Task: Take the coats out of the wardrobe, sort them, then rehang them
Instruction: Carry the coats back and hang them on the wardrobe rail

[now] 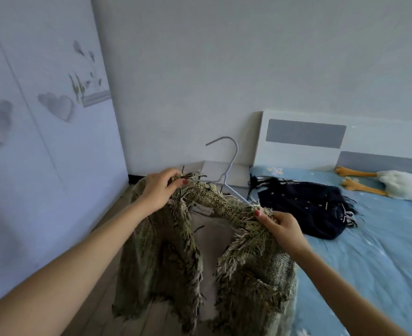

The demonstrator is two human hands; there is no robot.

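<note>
An olive-green fringed tweed coat [248,270] hangs in the air in front of me, open at the front with its pale lining showing. My left hand [157,190] grips its left shoulder and my right hand [281,226] pinches its right shoulder. A pale grey wire hanger [231,166] sticks up behind the collar, its hook pointing left; its lower part is hidden by the coat. A dark navy fringed coat [304,209] with small buttons lies crumpled on the bed to the right.
The bed with a light blue sheet [370,263] fills the right side, its white and grey headboard [302,137] against the wall. A white plush goose with orange feet [399,185] lies at the head. Wardrobe doors [30,141] with heart decals stand at left; wood floor below.
</note>
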